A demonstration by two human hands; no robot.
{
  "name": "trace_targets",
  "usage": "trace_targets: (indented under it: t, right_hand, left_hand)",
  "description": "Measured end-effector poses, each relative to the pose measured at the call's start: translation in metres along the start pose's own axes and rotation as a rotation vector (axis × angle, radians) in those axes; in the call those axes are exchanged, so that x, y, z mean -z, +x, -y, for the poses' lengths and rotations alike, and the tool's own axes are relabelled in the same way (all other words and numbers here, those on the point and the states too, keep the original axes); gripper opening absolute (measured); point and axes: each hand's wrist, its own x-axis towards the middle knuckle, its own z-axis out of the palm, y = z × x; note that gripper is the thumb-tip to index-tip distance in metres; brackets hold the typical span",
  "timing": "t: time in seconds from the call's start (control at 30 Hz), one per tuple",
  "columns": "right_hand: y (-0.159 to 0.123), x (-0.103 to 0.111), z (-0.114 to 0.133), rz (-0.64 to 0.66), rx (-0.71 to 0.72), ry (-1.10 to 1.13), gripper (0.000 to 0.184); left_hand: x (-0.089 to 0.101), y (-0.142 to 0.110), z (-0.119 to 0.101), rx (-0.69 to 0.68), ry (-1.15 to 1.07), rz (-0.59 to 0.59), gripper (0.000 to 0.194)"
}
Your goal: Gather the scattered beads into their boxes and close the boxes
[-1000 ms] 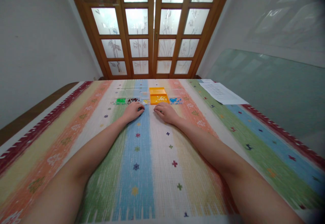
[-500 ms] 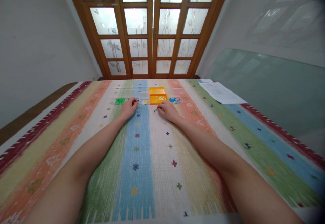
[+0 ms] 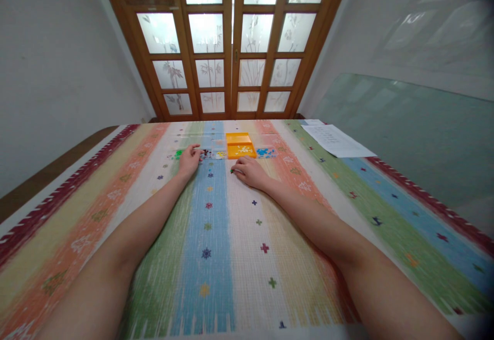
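My left hand [image 3: 189, 160] is over the left part of the row of small coloured pieces, its fingers bent and slightly apart, with nothing visible between them. Green pieces [image 3: 178, 153] lie at its left, partly covered by it; dark red pieces [image 3: 207, 153] lie just right of its fingertips. Closed and resting on the cloth, my right hand [image 3: 250, 172] is in front of an open orange box [image 3: 238, 138] with white pieces [image 3: 244, 149] inside. A tiny green piece [image 3: 232, 171] shows at its fingertips. Whatever else these fingers hold is hidden.
Yellow pieces [image 3: 221, 154] lie left of the box, and blue pieces [image 3: 265, 152] to its right. Printed paper sheets [image 3: 335, 140] lie at the far right on the striped tablecloth [image 3: 216, 288]. Beyond the table's far edge are wooden doors [image 3: 233, 72] with glass panes.
My left hand has moved left, off the dark red pieces and over part of the green ones. My right hand has shifted slightly left and nearer to me, with the green piece at its fingertips.
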Motion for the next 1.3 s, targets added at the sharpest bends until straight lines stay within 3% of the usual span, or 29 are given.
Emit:
trace_targets:
  t: [0.17, 0.33, 0.5, 0.7, 0.83, 1.13, 1.3]
  right_hand:
    - [0.001, -0.001, 0.003, 0.003, 0.043, 0.05, 0.02]
    - [0.001, 0.001, -0.004, -0.075, -0.114, -0.004, 0.018]
    - [0.001, 0.003, -0.011, -0.114, -0.227, 0.0, 0.021]
    - [0.002, 0.0, -0.006, -0.094, -0.188, 0.019, 0.021]
    - [0.002, 0.002, -0.003, -0.081, -0.149, 0.028, 0.02]
    - [0.001, 0.0, -0.007, -0.058, -0.135, 0.037, 0.018]
    - [0.001, -0.002, -0.008, -0.044, -0.133, 0.035, 0.02]
  left_hand:
    - [-0.009, -0.019, -0.019, -0.272, 0.257, 0.19, 0.025]
    - [-0.023, -0.044, -0.042, -0.594, 0.46, 0.498, 0.023]
    - [-0.029, -0.055, -0.049, -0.709, 0.556, 0.608, 0.02]
    - [-0.028, -0.055, -0.051, -0.669, 0.536, 0.574, 0.016]
    - [-0.024, -0.048, -0.047, -0.509, 0.428, 0.466, 0.015]
    - [-0.004, -0.01, -0.007, -0.256, 0.161, 0.154, 0.013]
    - [0.004, 0.005, 0.009, -0.148, 0.022, 0.039, 0.017]
